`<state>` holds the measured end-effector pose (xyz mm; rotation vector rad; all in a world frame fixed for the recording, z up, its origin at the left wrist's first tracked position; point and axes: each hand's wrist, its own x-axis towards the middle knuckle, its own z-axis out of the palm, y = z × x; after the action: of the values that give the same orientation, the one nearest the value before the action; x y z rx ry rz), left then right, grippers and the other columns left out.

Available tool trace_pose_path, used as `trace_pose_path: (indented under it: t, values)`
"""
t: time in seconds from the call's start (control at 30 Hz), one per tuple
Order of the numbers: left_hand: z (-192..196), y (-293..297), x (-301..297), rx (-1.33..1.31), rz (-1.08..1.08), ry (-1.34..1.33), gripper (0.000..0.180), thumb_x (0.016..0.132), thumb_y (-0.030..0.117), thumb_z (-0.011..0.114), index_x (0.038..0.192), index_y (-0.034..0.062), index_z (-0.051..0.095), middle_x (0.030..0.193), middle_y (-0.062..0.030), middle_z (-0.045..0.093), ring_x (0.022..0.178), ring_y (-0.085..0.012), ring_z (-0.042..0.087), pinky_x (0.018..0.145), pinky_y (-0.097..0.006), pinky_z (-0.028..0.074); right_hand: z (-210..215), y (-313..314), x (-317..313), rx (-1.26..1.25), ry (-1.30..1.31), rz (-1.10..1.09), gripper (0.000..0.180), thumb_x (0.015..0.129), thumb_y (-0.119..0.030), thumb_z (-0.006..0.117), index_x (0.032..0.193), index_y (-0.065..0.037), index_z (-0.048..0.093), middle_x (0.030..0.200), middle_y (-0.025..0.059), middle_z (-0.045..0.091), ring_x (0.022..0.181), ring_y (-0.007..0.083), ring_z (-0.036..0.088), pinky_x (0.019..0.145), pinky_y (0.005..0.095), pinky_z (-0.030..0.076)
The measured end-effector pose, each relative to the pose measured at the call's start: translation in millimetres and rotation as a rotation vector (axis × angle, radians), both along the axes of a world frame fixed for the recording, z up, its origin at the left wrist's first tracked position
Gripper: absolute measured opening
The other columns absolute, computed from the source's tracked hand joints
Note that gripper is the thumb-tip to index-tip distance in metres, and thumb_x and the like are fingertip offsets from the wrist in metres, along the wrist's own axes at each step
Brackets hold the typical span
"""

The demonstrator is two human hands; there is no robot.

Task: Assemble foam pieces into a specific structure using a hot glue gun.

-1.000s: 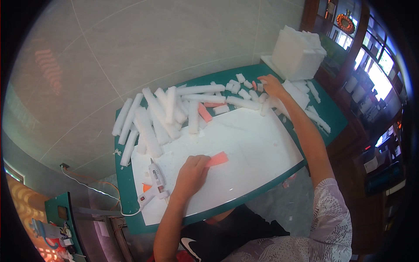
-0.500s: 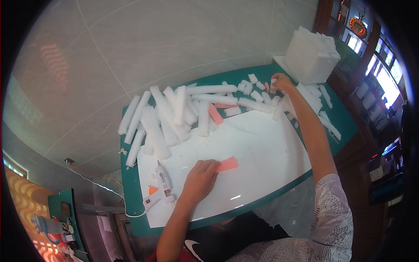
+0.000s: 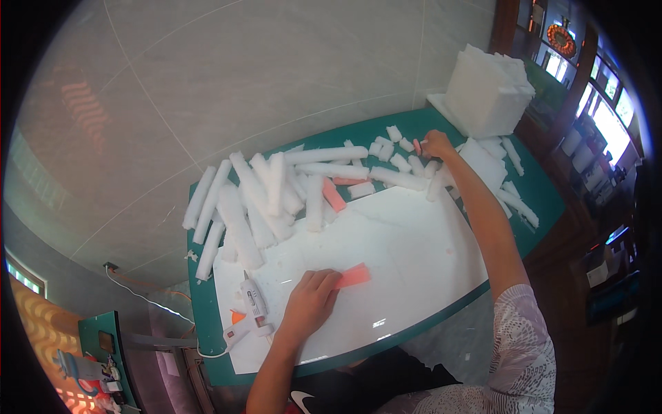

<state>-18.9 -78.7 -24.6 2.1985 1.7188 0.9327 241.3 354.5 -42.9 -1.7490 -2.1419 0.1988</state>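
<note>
Near the body, at about seven o'clock, the left hand (image 3: 312, 298) lies flat, fingers spread, pressing a pink strip (image 3: 353, 276) onto the white sheet (image 3: 407, 255) on the tabletop (image 3: 200, 303). It has not moved since a second ago. A glue gun (image 3: 252, 310) lies just beside it. Farther off, at one o'clock, the right hand (image 3: 436, 143) has slid outward among small white foam bits (image 3: 400, 162) and now pinches a small pink piece (image 3: 417, 147). Long foam sticks (image 3: 276, 186) lie at eleven o'clock.
</note>
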Motion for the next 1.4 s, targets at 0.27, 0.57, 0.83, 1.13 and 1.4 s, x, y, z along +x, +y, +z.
trace_pose_path:
  t: [0.27, 0.57, 0.83, 1.13, 1.4]
  values:
    - [0, 2, 1, 0.012, -0.017, -0.023, 0.025, 0.077, 0.004, 0.064, 0.101, 0.0024, 0.059, 0.104, -0.012, 0.06, 0.095, -0.0296, 0.056, 0.083, -0.035, 0.047, 30, -15, 0, 0.077, 0.16, 0.016, 0.041, 0.065, -0.009, 0.075, 0.103, -0.001, 0.061, 0.108, 0.0192, 0.06, 0.099, 0.0333, 0.058, 0.082, 0.0395, 0.048]
    - [11, -6, -2, 0.09, -0.016, -0.146, 0.043, 0.076, 0.01, 0.068, 0.116, 0.0041, 0.053, 0.119, -0.0141, 0.052, 0.106, -0.0304, 0.052, 0.09, -0.036, 0.044, 68, -204, -45, -0.661, 1.243, 0.735, 0.037, 0.083, -0.005, 0.064, 0.118, -0.004, 0.051, 0.115, 0.0042, 0.055, 0.104, 0.0137, 0.054, 0.089, 0.0291, 0.046]
    - [9, -5, -4, -0.032, -0.008, -0.583, 0.045, 0.08, 0.009, 0.066, 0.121, 0.0039, 0.046, 0.096, -0.0074, 0.06, 0.085, -0.0148, 0.054, 0.076, -0.028, 0.041, 44, -304, -100, -1.068, 1.127, 1.008, 0.034, 0.081, -0.003, 0.065, 0.112, -0.005, 0.052, 0.113, 0.0045, 0.053, 0.106, 0.0141, 0.052, 0.092, 0.0285, 0.044]
    - [-4, -2, -10, 0.008, 0.124, -0.696, 0.028, 0.085, 0.009, 0.061, 0.111, 0.0011, 0.052, 0.084, -0.0078, 0.061, 0.074, -0.0126, 0.054, 0.073, -0.025, 0.043, 28, -303, -112, -1.029, 1.208, 0.872, 0.027, 0.082, 0.002, 0.062, 0.106, -0.004, 0.051, 0.114, 0.0048, 0.051, 0.106, 0.0141, 0.052, 0.092, 0.0282, 0.044]
    - [-1, 4, -4, 0.102, 0.164, -0.517, 0.021, 0.087, 0.009, 0.056, 0.105, -0.001, 0.058, 0.085, -0.0158, 0.062, 0.069, -0.0225, 0.06, 0.065, -0.03, 0.047, 22, -298, -105, -0.942, 1.181, 0.903, 0.026, 0.084, 0.0, 0.058, 0.108, -0.005, 0.05, 0.116, 0.0071, 0.049, 0.111, 0.0151, 0.049, 0.088, 0.0261, 0.046]
